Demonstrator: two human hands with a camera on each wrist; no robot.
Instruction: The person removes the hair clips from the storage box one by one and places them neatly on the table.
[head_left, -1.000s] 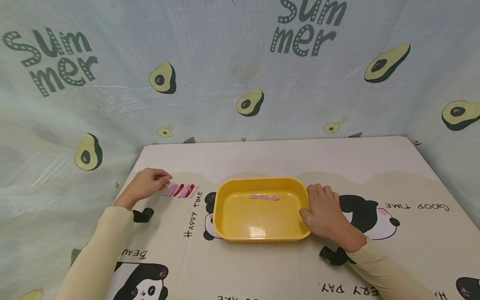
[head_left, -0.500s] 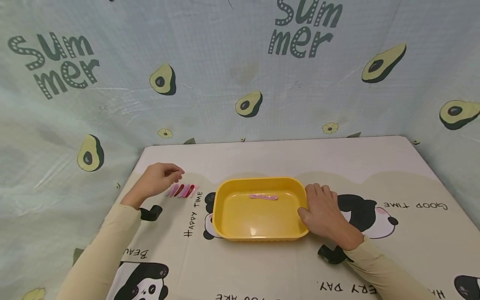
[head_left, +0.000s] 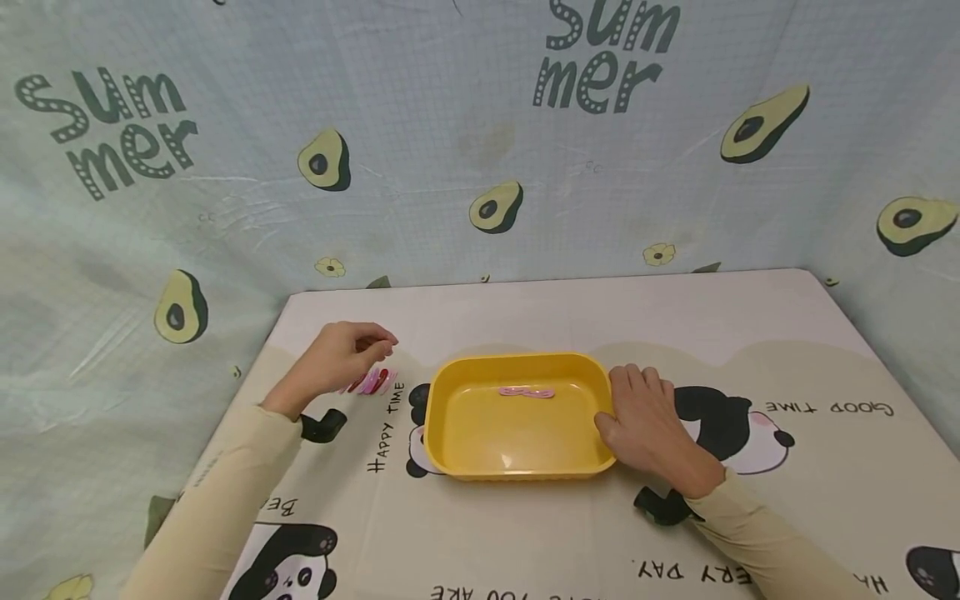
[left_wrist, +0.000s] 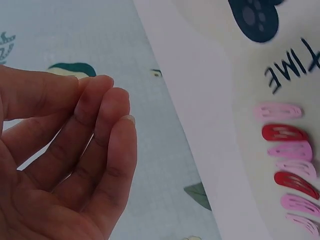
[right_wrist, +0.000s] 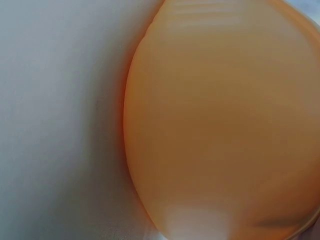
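Note:
My left hand (head_left: 348, 354) is raised over the row of hair clips at the left of the table. In the left wrist view its thumb meets the index fingertip (left_wrist: 103, 84), the other fingers are softly bent, and nothing shows between them. Beside it lies the row of snap hair clips, among them a red clip (left_wrist: 285, 132) and a pink clip (left_wrist: 291, 150). My right hand (head_left: 645, 417) grips the right rim of a yellow tray (head_left: 517, 454), thumb over the edge. Inside the tray lie pink hair clips (head_left: 527, 392). A blurred orange-tan shape fills most of the right wrist view.
A pale tablecloth (head_left: 480, 533) with panda prints and lettering covers the table. Behind it hangs a light curtain (head_left: 420, 125) printed with avocados. The table's back edge runs beyond the tray.
My left hand has moved right and slightly away from me, from the row's left end to above the clips, now hiding some. The right hand stays on the tray; the pink clips inside look unchanged.

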